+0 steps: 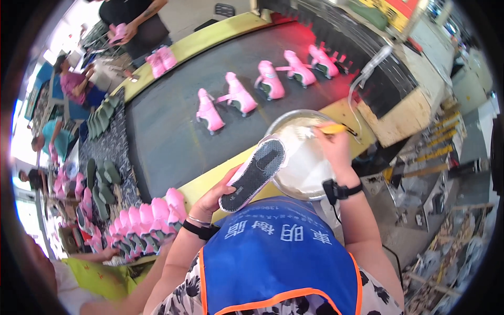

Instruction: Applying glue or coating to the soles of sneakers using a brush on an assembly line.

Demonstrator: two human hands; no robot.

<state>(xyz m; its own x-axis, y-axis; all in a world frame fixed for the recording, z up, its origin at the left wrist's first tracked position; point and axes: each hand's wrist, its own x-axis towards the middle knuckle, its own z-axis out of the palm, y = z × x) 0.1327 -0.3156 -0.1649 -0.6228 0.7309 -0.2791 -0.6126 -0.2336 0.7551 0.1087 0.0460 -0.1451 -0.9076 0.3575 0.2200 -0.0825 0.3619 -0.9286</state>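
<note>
My left hand (211, 198) grips a pink shoe upper (255, 173) by its heel end, with its dark grey stitched bottom turned up. The toe end of it leans over the rim of a round metal basin (273, 126). White paste (307, 170) coats the inside of the basin. In my right hand (336, 149) is a brush (332, 128) with a yellow handle, its pale bristles down at the far side of the basin. The brush and the upper are apart.
Beyond the basin runs a dark conveyor belt (173, 131) with yellow edges, carrying several pink shoes (239, 95) toward a red-lit opening. More pink shoes (152, 214) stand in rows at left, near green soles (102, 184). A co-worker's arm (100, 255) reaches in there. Another person (137, 26) stands across the belt.
</note>
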